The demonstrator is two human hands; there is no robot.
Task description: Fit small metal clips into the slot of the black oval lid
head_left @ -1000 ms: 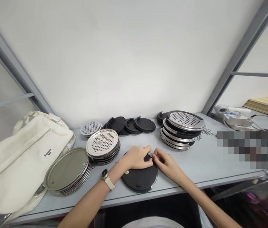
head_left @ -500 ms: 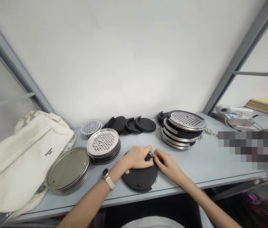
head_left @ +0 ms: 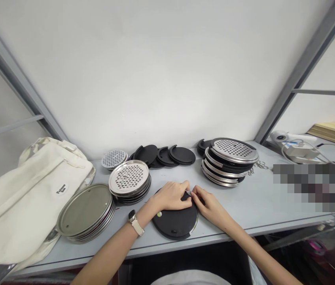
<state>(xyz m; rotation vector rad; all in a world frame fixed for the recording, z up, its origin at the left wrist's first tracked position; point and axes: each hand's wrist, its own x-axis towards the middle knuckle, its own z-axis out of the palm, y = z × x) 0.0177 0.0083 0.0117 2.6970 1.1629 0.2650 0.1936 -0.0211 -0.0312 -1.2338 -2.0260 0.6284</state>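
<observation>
A black round disc (head_left: 175, 221) with a thin metal rim lies flat near the front edge of the grey shelf (head_left: 262, 206). My left hand (head_left: 171, 196), with a watch on the wrist, rests curled on the disc's far edge. My right hand (head_left: 207, 202) meets it there, fingers pinched. Between the two sets of fingertips sits a small shiny metal piece (head_left: 188, 192), too small to name. Both hands press on that far edge.
Left of the disc stand a stack of perforated steel discs (head_left: 128, 177) and a stack of plain steel plates (head_left: 84, 209). Loose black discs (head_left: 164, 155) lie at the back. A mixed stack (head_left: 229, 160) stands right. A cream cloth bag (head_left: 21, 198) fills the left end.
</observation>
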